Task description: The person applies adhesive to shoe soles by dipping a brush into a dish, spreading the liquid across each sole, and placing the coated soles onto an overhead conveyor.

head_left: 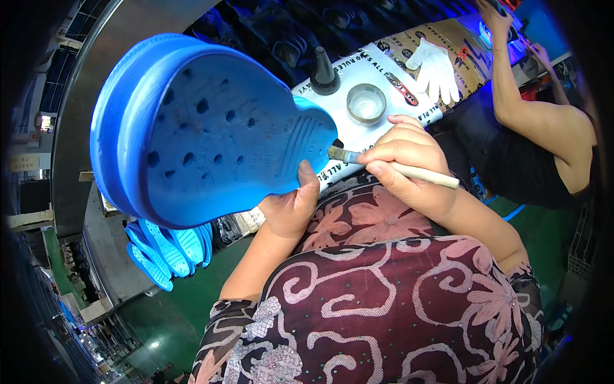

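Note:
In my left hand (291, 206) is a thick stack of blue foam shoe soles (211, 134), tilted with the toe end toward the far left. The thumb presses on the top sole near its heel, and the other fingers are hidden underneath. The upper face has several holes and a ridged heel patch. My right hand (409, 157) grips a flat brush (425, 175) by its pale wooden handle. The bristle tip is at the heel edge of the soles; whether it touches is hard to tell. Just beyond my right hand stands a small glass jar (366, 104) with clear liquid.
A dark cone-shaped nozzle (324, 73), a red utility knife (403, 89) and a white glove (437, 70) rest on the printed sheet covering the bench. More blue soles (169, 251) stand at the lower left. Another person's arm (531, 115) is at the right.

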